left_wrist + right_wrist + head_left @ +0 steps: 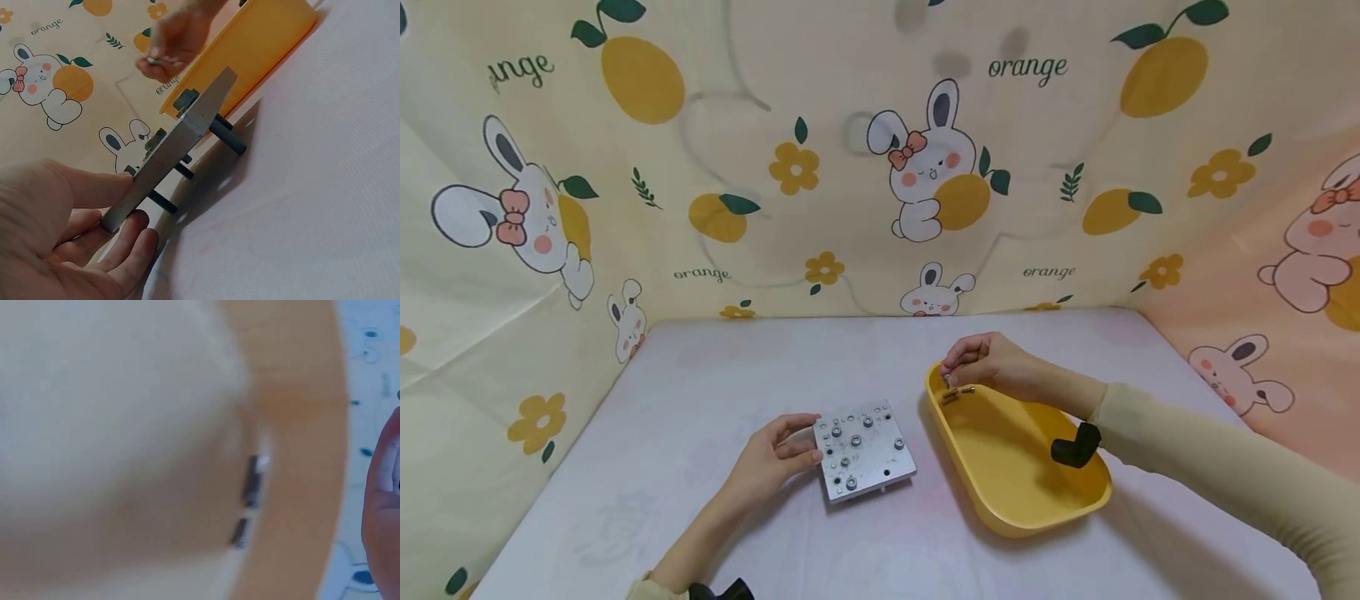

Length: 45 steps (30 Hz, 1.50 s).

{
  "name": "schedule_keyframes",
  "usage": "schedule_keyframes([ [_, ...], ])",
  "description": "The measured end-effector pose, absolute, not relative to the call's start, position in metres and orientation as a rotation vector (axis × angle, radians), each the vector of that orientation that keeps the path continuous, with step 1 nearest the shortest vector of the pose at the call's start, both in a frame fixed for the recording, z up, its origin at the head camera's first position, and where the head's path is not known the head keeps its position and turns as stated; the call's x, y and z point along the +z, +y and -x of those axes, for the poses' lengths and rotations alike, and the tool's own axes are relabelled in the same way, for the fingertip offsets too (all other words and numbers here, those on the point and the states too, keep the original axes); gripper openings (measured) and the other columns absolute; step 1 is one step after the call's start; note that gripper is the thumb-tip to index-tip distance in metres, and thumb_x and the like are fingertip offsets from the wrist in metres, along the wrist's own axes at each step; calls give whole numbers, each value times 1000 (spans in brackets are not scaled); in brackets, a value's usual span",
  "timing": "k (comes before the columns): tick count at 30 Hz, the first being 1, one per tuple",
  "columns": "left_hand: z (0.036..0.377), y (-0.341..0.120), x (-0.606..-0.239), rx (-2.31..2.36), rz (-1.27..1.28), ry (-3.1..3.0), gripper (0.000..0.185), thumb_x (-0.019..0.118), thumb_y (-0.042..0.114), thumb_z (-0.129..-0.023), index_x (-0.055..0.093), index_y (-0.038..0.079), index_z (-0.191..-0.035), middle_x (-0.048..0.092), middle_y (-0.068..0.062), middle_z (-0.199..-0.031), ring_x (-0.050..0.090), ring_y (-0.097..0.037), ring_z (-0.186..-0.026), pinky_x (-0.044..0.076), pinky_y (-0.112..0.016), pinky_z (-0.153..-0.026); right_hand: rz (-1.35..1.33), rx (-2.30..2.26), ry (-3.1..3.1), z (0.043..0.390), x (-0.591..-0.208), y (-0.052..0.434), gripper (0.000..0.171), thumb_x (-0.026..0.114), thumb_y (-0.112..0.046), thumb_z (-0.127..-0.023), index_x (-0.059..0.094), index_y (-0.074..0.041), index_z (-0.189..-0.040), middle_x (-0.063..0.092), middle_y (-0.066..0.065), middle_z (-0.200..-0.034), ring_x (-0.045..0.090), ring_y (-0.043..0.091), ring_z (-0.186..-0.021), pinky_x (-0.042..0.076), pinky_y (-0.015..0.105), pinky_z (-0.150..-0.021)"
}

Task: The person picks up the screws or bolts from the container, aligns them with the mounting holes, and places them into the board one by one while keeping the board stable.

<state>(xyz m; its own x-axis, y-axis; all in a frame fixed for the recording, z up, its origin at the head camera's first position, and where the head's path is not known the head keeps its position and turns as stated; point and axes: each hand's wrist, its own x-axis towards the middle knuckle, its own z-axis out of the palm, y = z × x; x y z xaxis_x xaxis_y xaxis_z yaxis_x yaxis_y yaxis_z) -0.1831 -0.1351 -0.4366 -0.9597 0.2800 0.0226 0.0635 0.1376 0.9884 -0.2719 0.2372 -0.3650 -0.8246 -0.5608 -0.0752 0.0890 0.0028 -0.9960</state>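
My left hand (775, 454) grips the left edge of a silver metal plate (868, 467), thumb on top and fingers underneath. In the left wrist view the plate (165, 153) is tilted, with screw heads on its upper face and threaded shanks (228, 139) sticking out below. Over the far end of a yellow tray (1015, 467), my right hand (988, 362) pinches a small screw (154, 61), mostly hidden by the fingertips. Several loose screws (951, 396) lie in the tray just beneath that hand; the right wrist view shows dark screws (251, 482) near the tray wall.
A white cloth (715, 375) covers the table. Behind and at the sides hangs a printed curtain (850, 200) with rabbits and oranges. The tray stands right of the plate, under the right forearm (1210, 450). A black wrist strap (1077, 446) overlaps the tray in the head view.
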Motion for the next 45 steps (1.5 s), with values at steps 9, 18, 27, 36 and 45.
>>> schedule_keyframes([
  [9, 184, -137, -436, 1926, -354, 2249, 52, 75, 0, -85, 54, 0, -133, 53, -20, -137, 62, -32, -112, 53, -29, -87, 688, -1869, 1723, 265, -334, 176, 17, 69, 12, -83, 68, 2, -96, 70, 18, -99, 67, 26, -91, 55, 37, -86],
  [18, 186, -136, -439, 1932, -368, 2237, 52, 74, 0, -86, 53, -1, -133, 51, -21, -138, 62, -33, -113, 53, -30, -88, 787, -1674, 1786, 267, -345, 124, 19, 73, 14, -78, 68, 6, -95, 67, 29, -101, 68, 26, -86, 55, 40, -86],
  [27, 185, -138, -437, 1940, -400, 2222, 53, 74, 2, -87, 52, -2, -134, 50, -22, -139, 61, -34, -112, 53, -29, -88, 788, -1595, 1839, 271, -355, 106, 20, 73, 14, -76, 67, 6, -94, 70, 22, -96, 68, 25, -83, 56, 38, -83],
  [36, 185, -138, -438, 1962, -390, 2196, 53, 74, 1, -86, 51, -4, -133, 50, -23, -138, 61, -35, -112, 53, -30, -88, 798, -1575, 1861, 273, -356, 82, 20, 73, 15, -76, 68, 4, -92, 72, 17, -92, 68, 24, -82, 56, 38, -81],
  [45, 186, -138, -439, 1962, -414, 2192, 55, 73, -1, -86, 48, -6, -135, 46, -24, -142, 63, -35, -109, 53, -29, -87, 812, -1562, 1871, 278, -362, 64, 20, 72, 16, -76, 67, 6, -91, 72, 17, -91, 69, 25, -82, 57, 37, -81],
])
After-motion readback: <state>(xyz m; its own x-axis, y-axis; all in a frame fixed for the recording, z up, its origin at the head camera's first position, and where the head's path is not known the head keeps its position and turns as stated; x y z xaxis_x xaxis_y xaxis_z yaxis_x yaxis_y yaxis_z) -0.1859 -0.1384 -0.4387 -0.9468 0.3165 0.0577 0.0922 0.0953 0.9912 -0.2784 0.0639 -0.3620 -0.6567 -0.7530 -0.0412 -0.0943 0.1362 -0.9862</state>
